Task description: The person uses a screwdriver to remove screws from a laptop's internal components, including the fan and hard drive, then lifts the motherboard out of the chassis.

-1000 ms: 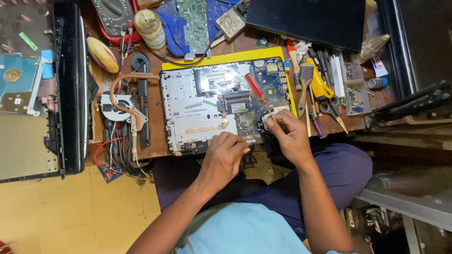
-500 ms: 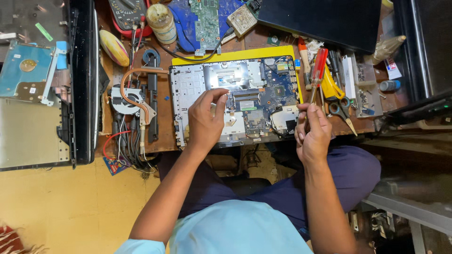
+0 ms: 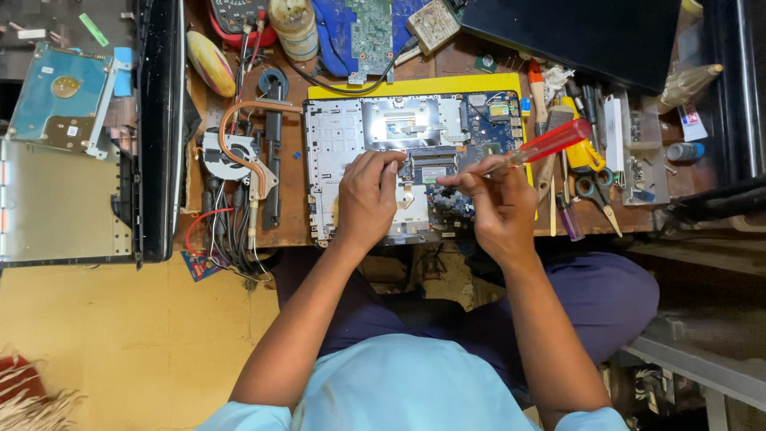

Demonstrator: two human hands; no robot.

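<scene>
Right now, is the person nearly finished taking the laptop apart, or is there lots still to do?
Partly done, it seems. Done: the laptop base lies opened on the yellow mat, and the cooling fan with its copper pipe sits out beside it. In hand: the right hand holds a red-handled screwdriver over the motherboard, while the left hand steadies the base. Left: the motherboard is still sitting in the base.

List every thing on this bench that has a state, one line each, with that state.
Laptop chassis: opened, circuit board exposed, flat on the yellow mat.
Screwdriver: red handle, gripped in the right hand, tip down at the board.
Left hand: resting on the chassis, holding no tool.
Cooling fan with copper pipe: removed, lying left of the chassis.
Hard drive: out of the laptop, lying at far left.
Scissors: lying unused, closed.
</scene>
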